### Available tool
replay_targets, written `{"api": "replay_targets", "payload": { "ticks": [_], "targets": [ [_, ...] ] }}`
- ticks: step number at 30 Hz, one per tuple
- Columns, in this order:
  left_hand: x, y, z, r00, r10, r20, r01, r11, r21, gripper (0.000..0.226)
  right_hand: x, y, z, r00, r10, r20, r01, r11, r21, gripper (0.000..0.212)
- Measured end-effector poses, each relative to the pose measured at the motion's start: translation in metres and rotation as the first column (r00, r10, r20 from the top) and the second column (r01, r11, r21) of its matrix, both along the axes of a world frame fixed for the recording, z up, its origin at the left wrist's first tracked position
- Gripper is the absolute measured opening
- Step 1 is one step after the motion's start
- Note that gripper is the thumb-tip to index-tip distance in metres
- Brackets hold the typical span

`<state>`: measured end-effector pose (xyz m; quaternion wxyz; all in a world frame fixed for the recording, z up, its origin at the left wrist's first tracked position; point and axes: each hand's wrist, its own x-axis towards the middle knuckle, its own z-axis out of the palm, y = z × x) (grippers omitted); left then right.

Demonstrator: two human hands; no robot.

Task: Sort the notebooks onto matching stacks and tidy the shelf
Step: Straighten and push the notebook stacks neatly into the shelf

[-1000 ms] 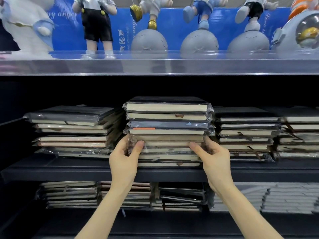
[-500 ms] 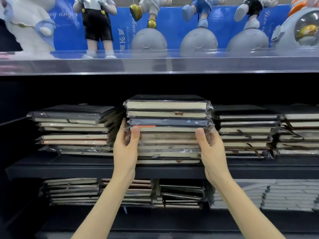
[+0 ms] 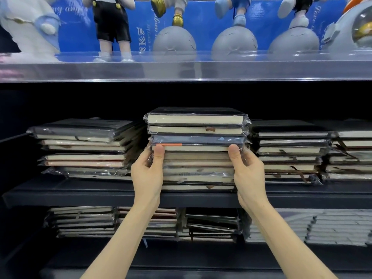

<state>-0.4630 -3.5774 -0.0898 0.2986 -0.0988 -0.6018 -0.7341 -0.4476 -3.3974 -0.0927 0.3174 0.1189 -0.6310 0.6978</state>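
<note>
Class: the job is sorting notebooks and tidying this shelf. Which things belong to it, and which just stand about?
Job: middle notebook stack, gripped by left hand and right hand; left stack; right stack; dark shelf.
Standing about: figurines; grey domes; clear top shelf.

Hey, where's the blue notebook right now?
In the head view, the blue notebook lies third from the top of the centre stack on the middle shelf, just above the thumbs of the left hand and right hand gripping that stack.
</note>
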Motion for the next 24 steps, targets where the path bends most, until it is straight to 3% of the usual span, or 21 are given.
{"api": "replay_targets", "payload": {
  "ticks": [6, 10, 12, 14, 16, 21, 24],
  "targets": [
    [0.006, -0.002, 0.001, 1.0, -0.006, -0.006, 0.006, 0.997, -0.071, 0.059, 0.007, 0.001, 0.005, 1.0, -0.014, 0.012, 0.013, 0.997, 0.077, 0.016],
    [0.018, -0.018, -0.011, 0.993, -0.008, 0.122, 0.047, 0.947, -0.317, 0.083, 0.015, 0.013, -0.01, 0.995, -0.059, 0.082, 0.036, 0.966, 0.257, 0.072],
    [0.02, -0.024, -0.019, 0.979, 0.044, 0.197, 0.042, 0.91, -0.413, 0.095, 0.018, 0.015, -0.017, 0.987, -0.079, 0.139, 0.03, 0.945, 0.325, 0.087],
    [0.016, -0.027, -0.02, 0.966, -0.027, 0.256, 0.124, 0.921, -0.369, 0.102, 0.018, 0.011, -0.017, 0.982, -0.043, 0.186, -0.011, 0.96, 0.279, 0.084],
    [0.012, -0.021, -0.019, 0.949, -0.132, 0.287, 0.199, 0.955, -0.221, 0.109, 0.018, 0.003, -0.013, 0.979, 0.015, 0.203, -0.056, 0.978, 0.199, 0.07],
    [0.014, -0.002, -0.019, 0.968, -0.06, 0.243, 0.099, 0.984, -0.151, 0.08, 0.011, -0.011, -0.016, 0.985, -0.059, 0.164, 0.032, 0.986, 0.162, 0.086],
    [0.009, 0.0, -0.019, 0.971, -0.026, 0.24, 0.063, 0.987, -0.146, 0.067, 0.003, -0.011, -0.019, 0.981, -0.111, 0.16, 0.082, 0.981, 0.176, 0.084]
  ]
}}
